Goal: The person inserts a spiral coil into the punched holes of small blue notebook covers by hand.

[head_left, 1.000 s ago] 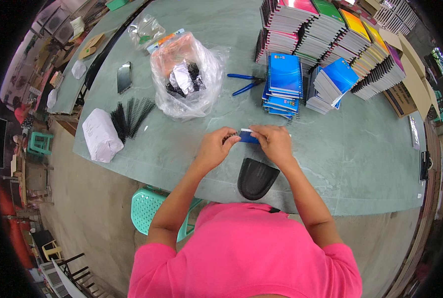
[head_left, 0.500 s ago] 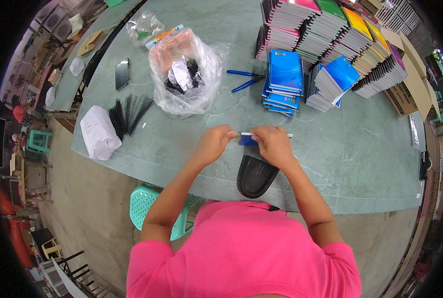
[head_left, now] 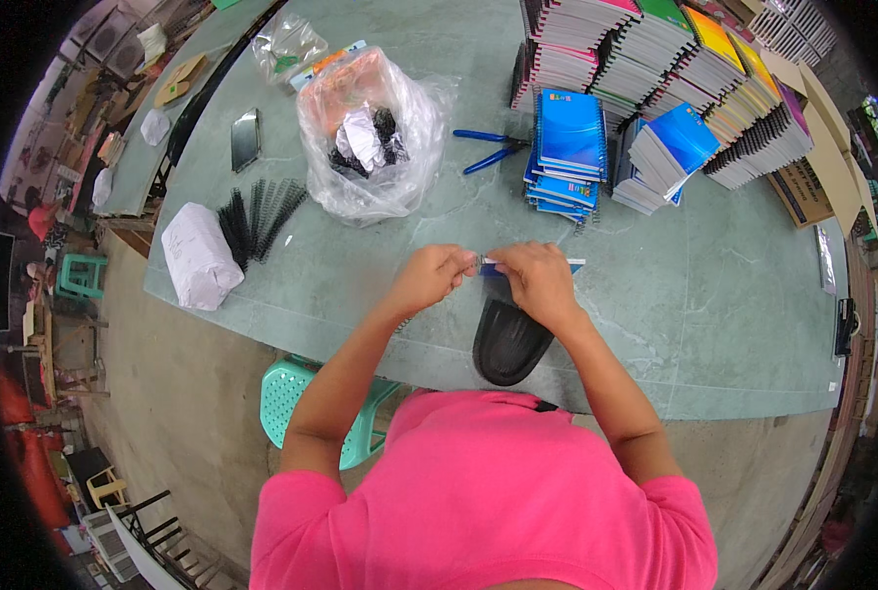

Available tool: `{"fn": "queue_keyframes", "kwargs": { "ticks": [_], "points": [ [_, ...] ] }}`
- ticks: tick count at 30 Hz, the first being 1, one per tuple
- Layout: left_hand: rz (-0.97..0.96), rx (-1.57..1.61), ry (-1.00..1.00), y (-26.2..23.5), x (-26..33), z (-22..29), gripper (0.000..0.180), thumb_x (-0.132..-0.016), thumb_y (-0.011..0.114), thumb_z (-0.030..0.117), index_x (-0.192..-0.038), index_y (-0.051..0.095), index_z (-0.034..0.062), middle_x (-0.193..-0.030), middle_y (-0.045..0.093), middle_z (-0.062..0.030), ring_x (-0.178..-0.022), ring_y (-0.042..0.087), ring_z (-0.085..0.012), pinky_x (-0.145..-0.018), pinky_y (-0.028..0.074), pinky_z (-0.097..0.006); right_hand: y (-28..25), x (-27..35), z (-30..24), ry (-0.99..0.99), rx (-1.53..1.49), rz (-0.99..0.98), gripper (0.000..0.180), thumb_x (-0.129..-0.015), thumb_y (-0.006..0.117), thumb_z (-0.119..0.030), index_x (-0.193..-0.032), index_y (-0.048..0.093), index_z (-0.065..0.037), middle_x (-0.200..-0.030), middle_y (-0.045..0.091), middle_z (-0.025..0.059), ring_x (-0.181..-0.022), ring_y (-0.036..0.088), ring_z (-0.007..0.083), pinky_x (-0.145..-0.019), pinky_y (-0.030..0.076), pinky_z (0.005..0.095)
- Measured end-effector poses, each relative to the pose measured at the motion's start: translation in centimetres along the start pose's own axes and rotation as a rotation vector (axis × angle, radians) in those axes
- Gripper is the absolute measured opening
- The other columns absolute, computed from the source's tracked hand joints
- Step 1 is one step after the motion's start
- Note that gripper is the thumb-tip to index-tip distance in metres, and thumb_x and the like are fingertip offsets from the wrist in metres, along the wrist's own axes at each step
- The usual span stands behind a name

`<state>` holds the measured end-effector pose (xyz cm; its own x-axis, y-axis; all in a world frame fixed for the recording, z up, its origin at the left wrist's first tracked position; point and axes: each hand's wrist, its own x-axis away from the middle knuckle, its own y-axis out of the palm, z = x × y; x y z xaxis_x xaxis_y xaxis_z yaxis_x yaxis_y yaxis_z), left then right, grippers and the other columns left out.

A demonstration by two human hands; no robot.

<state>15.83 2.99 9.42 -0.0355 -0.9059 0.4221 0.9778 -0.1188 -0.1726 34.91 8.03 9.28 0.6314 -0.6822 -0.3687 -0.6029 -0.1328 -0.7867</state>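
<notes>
While both hands met over the middle of the green bench [head_left: 655, 324], the left hand [head_left: 429, 278] pinched one end of a small blue notebook [head_left: 532, 267] and the right hand [head_left: 537, 285] closed over the rest of it, fingers curled narrow around its top edge. The notebook sat just above the bench, close to the body, likely so the fine work at its edge stayed under the eyes. One dark curved tray [head_left: 508, 339] lay just below the hands, at the near edge, within easy reach. Further out, one pair of blue-handled pliers [head_left: 488, 150] rested beside a short stack of blue notebooks [head_left: 567, 152], and the long fanned rows of finished notebooks [head_left: 675, 79] filled the far right, too many to count. One clear plastic bag [head_left: 370, 133] of black bits stood at the centre back. To the left, one bundle of black spiral wires [head_left: 262, 216] lay touching one white wrapped packet [head_left: 198, 258], and one dark phone [head_left: 245, 140] lay beyond them. One green plastic stool [head_left: 286, 393] stood under the bench.
</notes>
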Motion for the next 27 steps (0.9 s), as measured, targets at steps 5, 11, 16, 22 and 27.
{"fn": "queue_keyframes", "kwargs": {
  "ticks": [5, 11, 16, 22, 27],
  "points": [
    [0.463, -0.483, 0.79, 1.8, -0.8, -0.9, 0.021, -0.086, 0.059, 0.023, -0.085, 0.061, 0.0014, -0.064, 0.055, -0.005, -0.054, 0.051, -0.0129, -0.051, 0.042, -0.028, 0.1, 0.1, 0.8, -0.005, -0.022, -0.002, 0.019, -0.074, 0.059, -0.006, -0.091, 0.064, -0.011, -0.081, 0.065, 0.0056, -0.078, 0.059, 0.0247, -0.069, 0.04, 0.0375],
    [0.081, -0.15, 0.189, 1.3, 0.2, 0.4, 0.024, -0.08, 0.065, 0.019, -0.098, 0.061, 0.0038, -0.074, 0.058, -0.0088, -0.064, 0.056, -0.0164, -0.056, 0.043, -0.027, -0.3, 0.4, 0.6, -0.013, -0.053, -0.012, 0.02, -0.074, 0.059, -0.005, -0.093, 0.064, -0.01, -0.082, 0.065, 0.0072, -0.08, 0.06, 0.025, -0.07, 0.041, 0.0381],
    [0.428, -0.524, 0.73, 2.1, -0.3, -0.5, 0.028, -0.08, 0.067, 0.019, -0.103, 0.061, 0.0046, -0.08, 0.06, -0.0089, -0.064, 0.056, -0.0152, -0.057, 0.044, -0.028, -0.1, 0.0, 0.1, 0.025, -0.058, -0.041, 0.022, -0.075, 0.059, -0.007, -0.096, 0.062, -0.011, -0.083, 0.065, 0.007, -0.081, 0.06, 0.0241, -0.069, 0.04, 0.0379],
    [0.197, -0.438, 0.52, 0.0, 0.6, 0.4, 0.021, -0.079, 0.066, 0.02, -0.09, 0.061, 0.0022, -0.08, 0.059, -0.0107, -0.065, 0.057, -0.0217, -0.056, 0.043, -0.034, 0.1, 0.0, 0.0, 0.024, 0.043, -0.047, 0.018, -0.079, 0.06, -0.013, -0.097, 0.06, -0.011, -0.082, 0.064, 0.0067, -0.078, 0.059, 0.0252, -0.068, 0.039, 0.0391],
    [0.072, -0.636, 0.192, -0.6, 0.1, 0.8, 0.02, -0.081, 0.064, 0.022, -0.082, 0.061, 0.0018, -0.065, 0.057, -0.0098, -0.061, 0.055, -0.0237, -0.058, 0.043, -0.034, 1.4, -0.6, 0.2, 0.082, -0.12, 0.126, 0.016, -0.079, 0.063, -0.018, -0.092, 0.059, -0.009, -0.076, 0.063, 0.0055, -0.078, 0.059, 0.0262, -0.068, 0.039, 0.0394]
  ]
}}
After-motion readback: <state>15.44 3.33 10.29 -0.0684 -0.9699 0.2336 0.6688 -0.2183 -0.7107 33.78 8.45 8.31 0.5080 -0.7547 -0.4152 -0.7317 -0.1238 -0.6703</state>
